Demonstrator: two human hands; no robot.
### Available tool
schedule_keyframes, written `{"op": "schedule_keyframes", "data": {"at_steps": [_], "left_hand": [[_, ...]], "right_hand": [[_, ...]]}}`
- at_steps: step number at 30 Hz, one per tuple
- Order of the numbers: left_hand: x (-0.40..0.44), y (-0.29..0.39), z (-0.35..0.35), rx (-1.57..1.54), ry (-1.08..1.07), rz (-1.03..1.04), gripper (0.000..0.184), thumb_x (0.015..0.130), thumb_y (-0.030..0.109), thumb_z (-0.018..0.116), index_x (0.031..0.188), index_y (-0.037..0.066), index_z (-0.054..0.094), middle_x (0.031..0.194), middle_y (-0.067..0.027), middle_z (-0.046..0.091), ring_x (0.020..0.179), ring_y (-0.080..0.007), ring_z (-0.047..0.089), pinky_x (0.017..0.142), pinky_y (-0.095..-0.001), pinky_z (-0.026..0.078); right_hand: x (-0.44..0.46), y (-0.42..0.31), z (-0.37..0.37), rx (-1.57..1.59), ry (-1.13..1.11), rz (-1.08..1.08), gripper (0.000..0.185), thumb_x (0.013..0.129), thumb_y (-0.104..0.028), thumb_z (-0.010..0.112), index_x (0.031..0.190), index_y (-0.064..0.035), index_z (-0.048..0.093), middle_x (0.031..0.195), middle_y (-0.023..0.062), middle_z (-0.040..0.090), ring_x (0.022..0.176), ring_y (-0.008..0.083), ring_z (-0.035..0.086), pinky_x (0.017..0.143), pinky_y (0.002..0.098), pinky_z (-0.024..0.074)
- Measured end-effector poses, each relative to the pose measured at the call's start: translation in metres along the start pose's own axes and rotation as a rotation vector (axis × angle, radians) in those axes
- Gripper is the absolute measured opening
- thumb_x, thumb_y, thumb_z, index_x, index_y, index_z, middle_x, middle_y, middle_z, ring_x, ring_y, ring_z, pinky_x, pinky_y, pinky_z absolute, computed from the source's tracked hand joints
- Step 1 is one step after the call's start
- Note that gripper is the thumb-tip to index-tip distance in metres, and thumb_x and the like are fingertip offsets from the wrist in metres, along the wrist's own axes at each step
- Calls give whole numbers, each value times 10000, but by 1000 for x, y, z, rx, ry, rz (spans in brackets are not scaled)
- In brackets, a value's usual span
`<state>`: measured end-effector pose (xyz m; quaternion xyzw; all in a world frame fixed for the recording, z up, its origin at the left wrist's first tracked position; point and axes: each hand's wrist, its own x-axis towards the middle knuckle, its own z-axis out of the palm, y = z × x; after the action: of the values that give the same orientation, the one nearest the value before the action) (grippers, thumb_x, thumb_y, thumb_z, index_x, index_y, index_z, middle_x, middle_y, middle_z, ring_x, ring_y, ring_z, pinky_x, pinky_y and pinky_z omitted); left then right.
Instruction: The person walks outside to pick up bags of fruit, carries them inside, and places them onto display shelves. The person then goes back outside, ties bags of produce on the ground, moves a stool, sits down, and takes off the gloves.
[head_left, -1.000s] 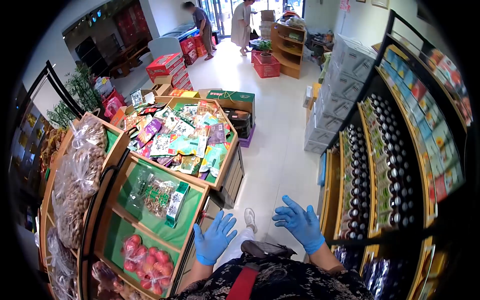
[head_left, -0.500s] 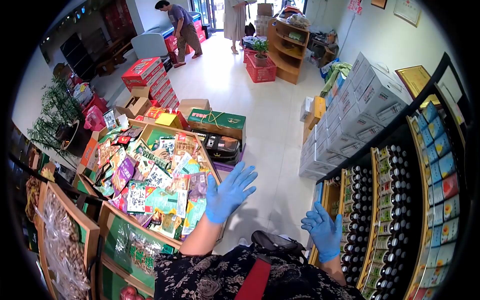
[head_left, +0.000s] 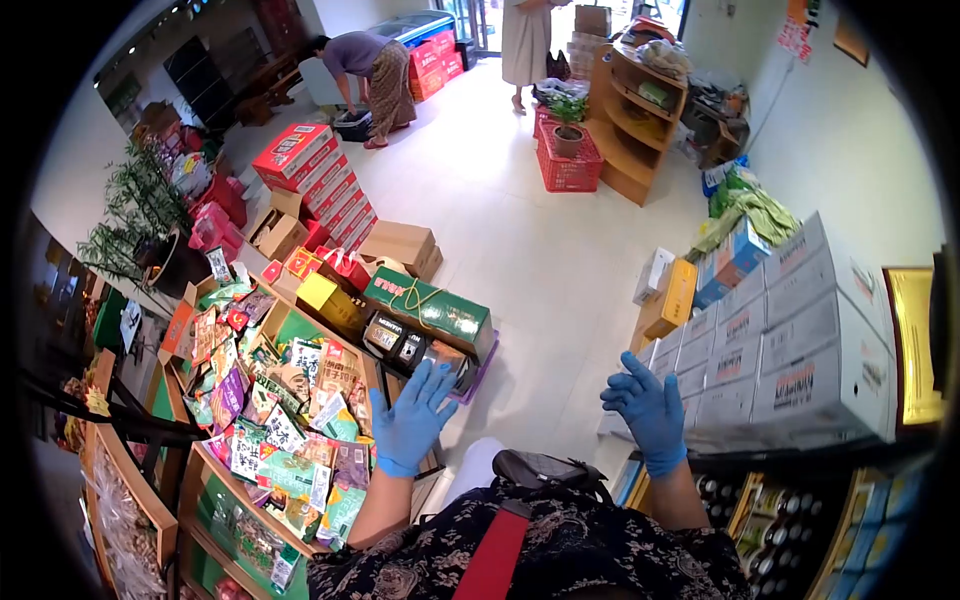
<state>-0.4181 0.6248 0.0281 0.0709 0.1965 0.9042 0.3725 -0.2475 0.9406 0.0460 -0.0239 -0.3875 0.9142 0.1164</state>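
Packets [head_left: 290, 470] lie near my left hand [head_left: 411, 420], its fingers spread, while I hold my right hand [head_left: 650, 412], fingers loosely apart, beside cartons [head_left: 805, 385].

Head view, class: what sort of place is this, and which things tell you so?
Probably a food shop: colourful packets heaped in a display, rows of bottles on shelving, and stacked white cartons.

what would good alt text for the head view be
A person holds out the left grip and right grip in blue gloves, open and empty. Colourful packets are piled on the left, white boxes stacked on the right, and two other people are farther back.
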Motion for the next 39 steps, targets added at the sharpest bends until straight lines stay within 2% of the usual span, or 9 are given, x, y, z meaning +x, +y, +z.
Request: {"op": "schedule_keyframes", "data": {"at_steps": [4,8,12,16,22,26,29,31,39], "left_hand": [[69,-7,-27,-88,80,147,835,835,645,368,1401,44,236,1428,-156,295,1305,-271,308,1042,-462,251],[174,-5,-53,-175,117,190,810,852,619,362,1399,36,234,1431,-156,289,1311,-279,297,1041,-460,253],[313,28,-65,-246,57,193,806,855,617,347,1407,44,217,1446,-157,254,1339,-272,241,1055,-456,235],[464,56,-24,-172,-122,139,807,857,617,346,1407,42,216,1444,-156,256,1341,-278,233,1056,-453,232],[652,41,5,-158,-263,-21,818,848,617,378,1403,38,220,1442,-155,257,1337,-286,234,1049,-450,247],[744,32,-1,-138,-151,-9,817,844,622,384,1404,48,227,1428,-172,278,1322,-289,269,1041,-467,260],[794,39,2,-199,-56,31,815,844,623,383,1404,51,227,1425,-177,283,1311,-293,290,1032,-476,272],[819,53,3,-86,-3,99,810,847,621,381,1401,48,236,1426,-176,281,1308,-296,295,1029,-477,277],[914,124,-75,-153,186,384,764,860,594,382,1398,66,259,1416,-175,306,1319,-292,276,1030,-482,272]], "right_hand": [[122,-25,-32,-23,-114,81,715,902,-541,346,1346,17,311,1109,180,564,972,289,577,852,385,455],[230,-41,-64,1,-101,122,713,901,-540,355,1340,21,320,1098,190,564,963,298,580,839,387,465],[322,-79,-101,-1,-28,138,711,905,-538,343,1338,26,320,1095,197,567,963,311,579,839,398,465],[403,-122,-132,6,19,15,708,909,-534,332,1333,32,324,1089,208,570,964,321,580,843,413,466],[520,-152,-196,113,65,-13,704,908,-536,334,1333,26,329,1094,206,572,973,330,576,853,418,460],[628,-177,-254,111,15,82,693,909,-533,342,1333,14,336,1108,202,569,992,315,574,863,404,454],[728,-194,-273,137,-56,161,666,912,-528,345,1348,-25,338,1190,121,526,1085,256,509,919,382,400],[795,-196,-283,84,-109,236,669,904,-536,349,1357,-43,334,1255,83,483,1140,231,466,952,379,361],[1049,-163,-273,152,-290,465,626,906,-530,366,1314,-57,413,1150,80,538,1051,212,512,893,366,399]]}}
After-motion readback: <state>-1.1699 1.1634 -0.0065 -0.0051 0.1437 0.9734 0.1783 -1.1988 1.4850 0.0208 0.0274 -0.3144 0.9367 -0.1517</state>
